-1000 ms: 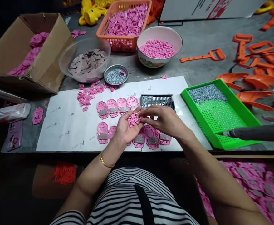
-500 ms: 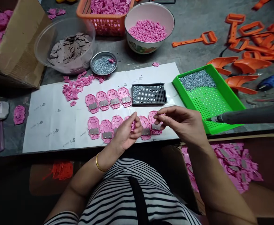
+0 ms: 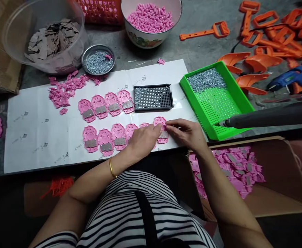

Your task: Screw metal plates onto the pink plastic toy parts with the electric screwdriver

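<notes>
Two rows of pink plastic casings, each with a grey rectangular plate across its lower part, lie on the white paper. At the right end of the front row, my right hand (image 3: 185, 132) pinches a small pink piece (image 3: 163, 127) over the last casing (image 3: 159, 120). My left hand (image 3: 146, 139) rests palm down beside it, thumb tip near that same casing. Its fingers are curled and mostly hidden, and the small pink pieces seen in it earlier do not show. Part of the front row lies beneath this hand.
A black perforated tray (image 3: 153, 106) with screws stands behind the casings. To the right are a green tray (image 3: 213, 132) of screws and a dark tool (image 3: 269, 117) reaching in above it. Behind stand a screw dish (image 3: 98, 73), a bowl (image 3: 148, 41) of pink pegs and a plastic tub (image 3: 75, 51).
Both hands have come down and closer together onto the rightmost front casing. My left hand has turned palm down. The view has shifted, so the table things sit further left and higher.
</notes>
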`<move>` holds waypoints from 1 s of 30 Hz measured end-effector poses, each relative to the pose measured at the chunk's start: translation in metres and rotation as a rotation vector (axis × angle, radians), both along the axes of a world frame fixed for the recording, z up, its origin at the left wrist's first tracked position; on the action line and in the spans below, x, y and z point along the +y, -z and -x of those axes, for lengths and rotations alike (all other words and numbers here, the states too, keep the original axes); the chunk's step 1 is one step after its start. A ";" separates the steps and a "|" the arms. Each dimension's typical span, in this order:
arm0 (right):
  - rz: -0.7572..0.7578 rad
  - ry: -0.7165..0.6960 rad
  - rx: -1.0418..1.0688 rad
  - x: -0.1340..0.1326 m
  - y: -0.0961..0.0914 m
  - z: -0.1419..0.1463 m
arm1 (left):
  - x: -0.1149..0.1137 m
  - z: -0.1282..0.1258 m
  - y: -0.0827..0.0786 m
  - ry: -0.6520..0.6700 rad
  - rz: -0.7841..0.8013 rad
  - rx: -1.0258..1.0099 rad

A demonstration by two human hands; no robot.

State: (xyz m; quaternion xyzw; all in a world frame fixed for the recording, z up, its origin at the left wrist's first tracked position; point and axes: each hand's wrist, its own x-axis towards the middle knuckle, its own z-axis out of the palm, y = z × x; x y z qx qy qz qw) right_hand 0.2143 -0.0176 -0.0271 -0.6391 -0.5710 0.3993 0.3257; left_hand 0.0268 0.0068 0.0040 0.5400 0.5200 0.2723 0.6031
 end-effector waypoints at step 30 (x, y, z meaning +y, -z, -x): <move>0.192 -0.632 -0.052 0.078 -0.024 -0.002 | 0.001 0.009 -0.008 0.979 -0.455 0.877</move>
